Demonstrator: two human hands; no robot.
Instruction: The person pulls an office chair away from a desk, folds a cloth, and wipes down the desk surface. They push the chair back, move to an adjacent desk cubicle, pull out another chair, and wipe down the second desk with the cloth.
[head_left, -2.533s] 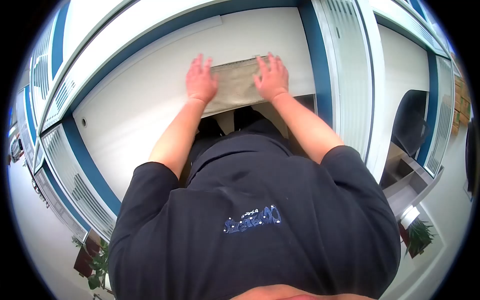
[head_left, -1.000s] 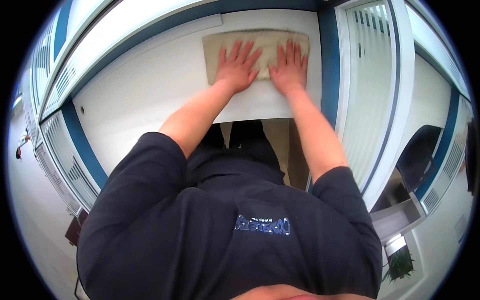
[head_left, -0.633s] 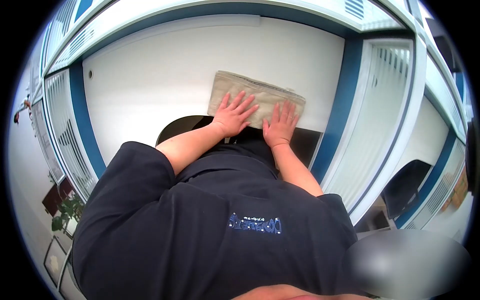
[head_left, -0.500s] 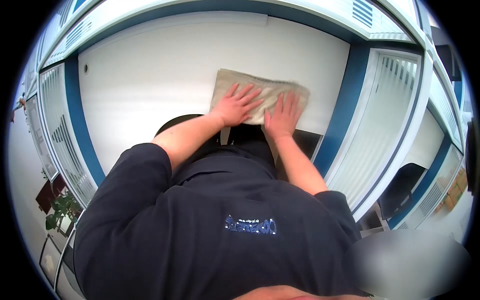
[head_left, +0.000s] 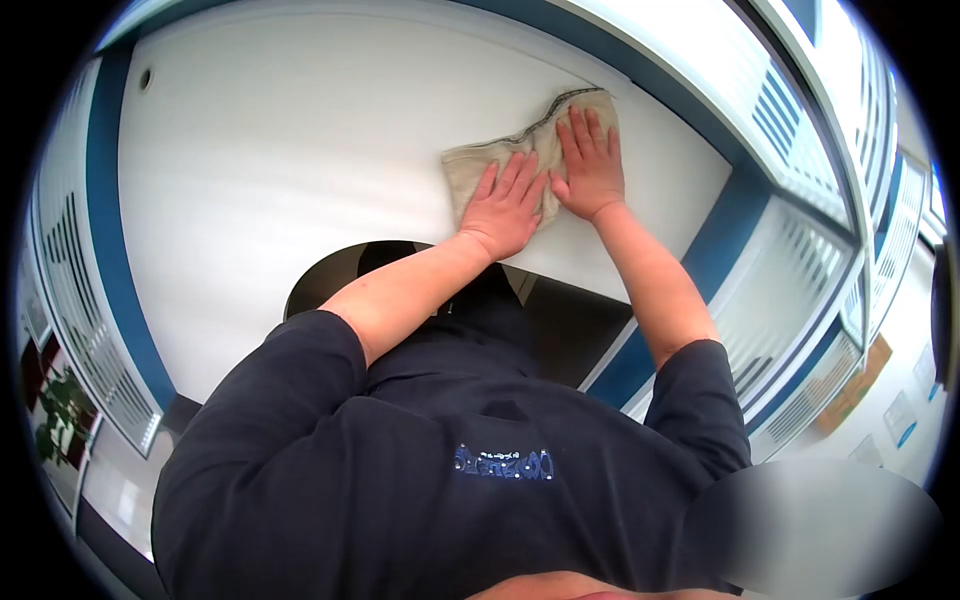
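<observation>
A beige cloth (head_left: 480, 172) with a dark-stitched far edge lies on the white desk (head_left: 300, 130), toward its right side. My left hand (head_left: 507, 205) rests palm down on the cloth's near left part, fingers stretched out. Farther forward and to the right, my right hand (head_left: 592, 165) presses flat on the cloth with its fingers extended. Wrinkles run through the fabric between the two hands, and its far right corner reaches toward the back of the desk. Parts of the cloth are hidden under both palms.
Blue-edged partitions with slatted panels (head_left: 800, 270) enclose the desk at the back and sides. A round cable hole (head_left: 146, 78) sits at the far left corner. A dark chair (head_left: 335, 275) shows at the near edge. Plant leaves (head_left: 62, 405) appear at lower left.
My right hand has slid forward, carrying the cloth's right side toward the back of the desk. My left hand stays on the cloth, slightly farther right. The camera view has turned.
</observation>
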